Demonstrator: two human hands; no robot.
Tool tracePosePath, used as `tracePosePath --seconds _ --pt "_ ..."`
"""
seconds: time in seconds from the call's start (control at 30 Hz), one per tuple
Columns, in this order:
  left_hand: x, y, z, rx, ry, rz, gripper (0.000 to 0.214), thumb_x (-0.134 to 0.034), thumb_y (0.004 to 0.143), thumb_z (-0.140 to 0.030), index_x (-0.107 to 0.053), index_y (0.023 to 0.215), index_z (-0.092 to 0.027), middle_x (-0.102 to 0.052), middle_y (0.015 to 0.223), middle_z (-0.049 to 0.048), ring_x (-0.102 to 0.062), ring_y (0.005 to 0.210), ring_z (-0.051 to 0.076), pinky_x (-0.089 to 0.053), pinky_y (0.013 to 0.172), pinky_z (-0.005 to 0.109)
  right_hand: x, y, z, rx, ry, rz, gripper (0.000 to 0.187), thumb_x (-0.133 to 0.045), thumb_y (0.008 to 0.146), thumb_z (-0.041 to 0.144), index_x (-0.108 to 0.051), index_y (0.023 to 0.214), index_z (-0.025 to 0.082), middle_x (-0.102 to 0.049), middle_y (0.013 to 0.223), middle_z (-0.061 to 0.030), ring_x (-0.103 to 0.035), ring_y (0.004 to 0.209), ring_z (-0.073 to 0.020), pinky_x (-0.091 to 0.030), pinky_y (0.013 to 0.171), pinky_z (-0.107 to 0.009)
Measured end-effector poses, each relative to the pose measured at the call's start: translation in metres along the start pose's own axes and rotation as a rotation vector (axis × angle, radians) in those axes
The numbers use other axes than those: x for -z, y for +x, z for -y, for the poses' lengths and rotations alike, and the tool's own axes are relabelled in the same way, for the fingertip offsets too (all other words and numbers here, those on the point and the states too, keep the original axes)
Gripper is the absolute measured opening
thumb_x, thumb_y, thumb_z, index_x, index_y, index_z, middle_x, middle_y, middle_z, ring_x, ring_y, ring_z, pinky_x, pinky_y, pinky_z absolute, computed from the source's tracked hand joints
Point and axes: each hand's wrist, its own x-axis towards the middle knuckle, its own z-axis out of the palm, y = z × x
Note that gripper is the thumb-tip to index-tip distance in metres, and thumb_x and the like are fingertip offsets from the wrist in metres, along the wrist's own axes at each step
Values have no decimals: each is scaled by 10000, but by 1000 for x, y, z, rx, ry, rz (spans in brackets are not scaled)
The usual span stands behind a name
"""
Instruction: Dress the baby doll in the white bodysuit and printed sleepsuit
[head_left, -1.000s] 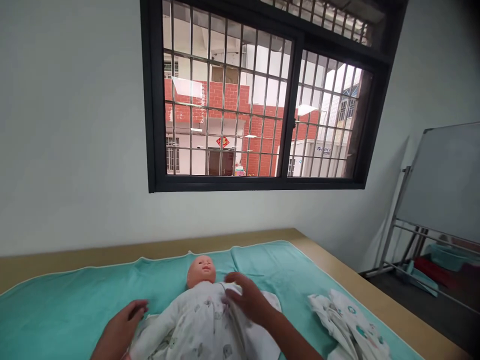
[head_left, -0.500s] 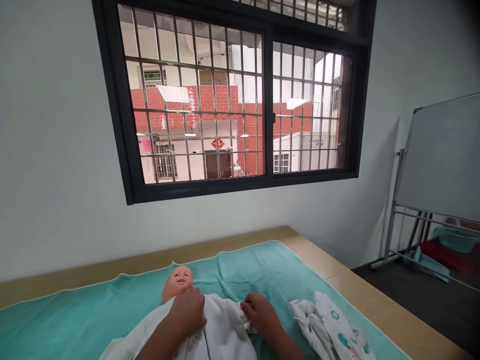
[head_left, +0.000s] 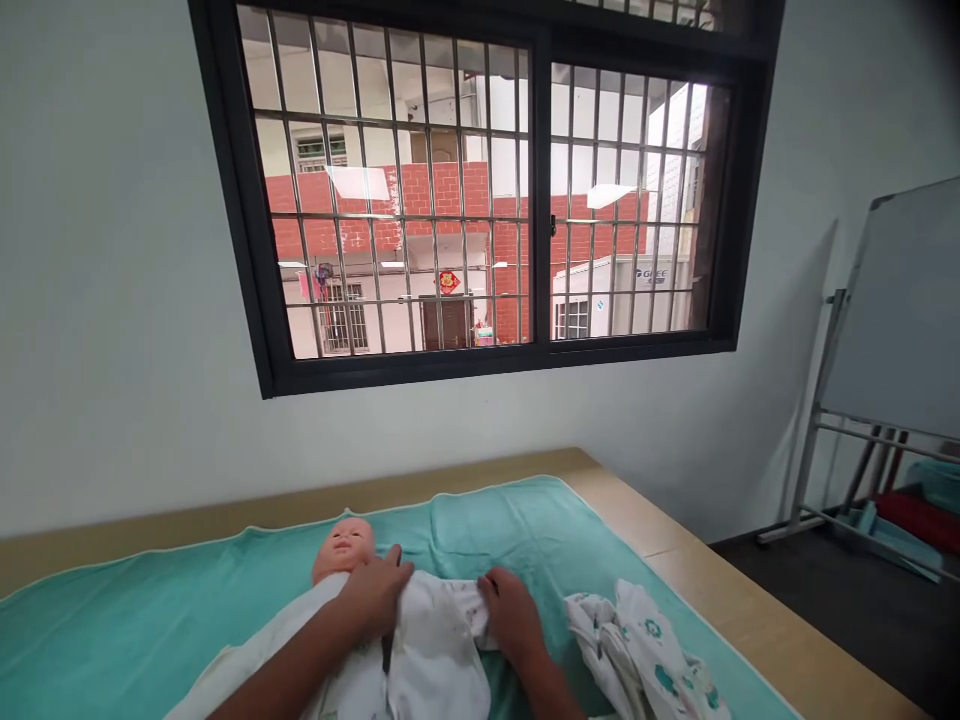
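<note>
A baby doll (head_left: 346,547) lies on its back on a teal blanket (head_left: 135,620), dressed in a white printed garment (head_left: 439,660). My left hand (head_left: 373,595) rests on the doll's chest just below its head, fingers curled onto the cloth. My right hand (head_left: 509,618) grips the garment's edge at the doll's shoulder, on my right, fingers closed on the fabric. The lower part of the doll is cut off by the frame.
A crumpled white cloth with teal prints (head_left: 637,650) lies on the blanket to the right. The blanket covers a wooden table (head_left: 750,640) set against the wall under a barred window (head_left: 480,190). A whiteboard on a stand (head_left: 892,330) is at right.
My left hand moved from the doll's sleeve on the left onto its chest. My right hand slid right to the garment's edge. The view shifted slightly.
</note>
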Motion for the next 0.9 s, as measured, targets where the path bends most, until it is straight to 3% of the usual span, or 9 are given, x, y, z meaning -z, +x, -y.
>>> tracePosePath --seconds 0.13,0.23,0.4,0.57,0.7,0.9 --pt "0 -7 20 -20 67 -93 381 -494 666 -83 -625 1006 -193 -617 1081 113 -634 868 265 -474 714 366 4 2 -4 -62 -77 -57 276 -372 951 289 -565 769 216 -681 842 -53 -619 804 -200 -326 650 -272" --pt "3 -12 34 -17 79 -136 334 -451 660 -62 -630 913 -189 -636 988 89 -623 830 245 -435 693 338 7 2 -5 -100 -124 -67 270 -371 956 284 -567 783 220 -691 843 -64 -634 834 -214 -334 655 -282" --pt "18 -32 59 -43 -32 -254 247 -464 708 -131 -622 875 -222 -626 932 40 -592 787 206 -386 685 306 10 1 -5 -137 -211 -67 270 -369 958 274 -576 793 221 -699 863 -79 -650 832 -228 -333 640 -296" --pt "33 -58 78 -5 -176 -271 234 -478 685 -147 -631 839 -236 -621 904 1 -569 794 188 -357 695 272 10 -1 -6 -157 -255 -78 280 -371 956 268 -591 790 220 -703 840 -76 -656 816 -236 -330 632 -303" --pt "32 -62 68 24 -225 -269 224 -468 705 -159 -628 844 -232 -635 902 -12 -578 777 178 -350 673 265 11 0 -6 -137 -284 -69 286 -373 953 268 -607 799 210 -706 849 -82 -659 809 -238 -326 624 -309" --pt "-2 -34 19 57 -45 -221 277 -486 705 -92 -662 908 -162 -660 913 61 -608 820 215 -410 718 317 11 2 -6 -88 -266 -32 293 -383 946 294 -620 797 206 -708 870 -80 -645 822 -221 -341 648 -305"
